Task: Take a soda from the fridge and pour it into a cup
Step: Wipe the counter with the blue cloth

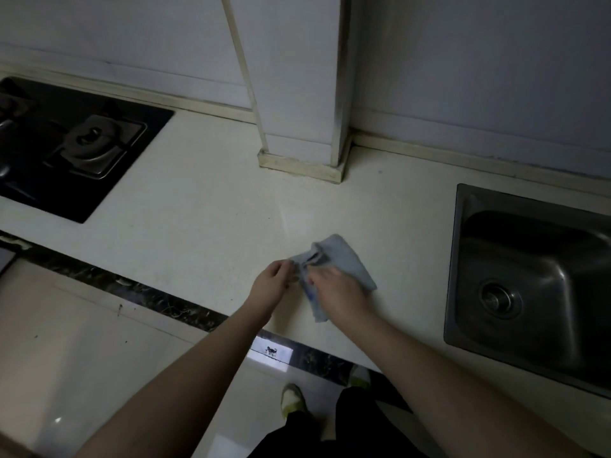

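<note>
Both hands down on a pale countertop (pixel 198 209), working a light blue cloth (pixel 344 259). Left hand (pixel 272 285) with fingers curled, pinching the cloth's bunched left edge. Right hand (pixel 337 292) laid over the cloth's lower part, fingers bent onto the fabric and seemingly gripping it — exact hold hard to make out under the blur. Cloth partly folded, one corner pointing up and away, another trailing toward the counter's near edge between the two wrists.

No soda, cup or fridge anywhere in view, so their whereabouts cannot be told.

To the left, set into the counter, a black gas hob (pixel 76 150) with a round burner (pixel 92 140) — well apart from the hands. To the right, a steel sink (pixel 469 259) sunk into the counter, drain (pixel 499 297) visible at its bottom, near the right hand but not touching. Straight ahead, a white boxed column (pixel 297 77) rising from the counter against the wall, its base trimmed in cream. Along the counter's near edge, a dark marbled strip (pixel 148 292). Below that, glossy pale floor tile (pixel 82 358), dark trousers and two light shoes (pixel 292 396).
</note>
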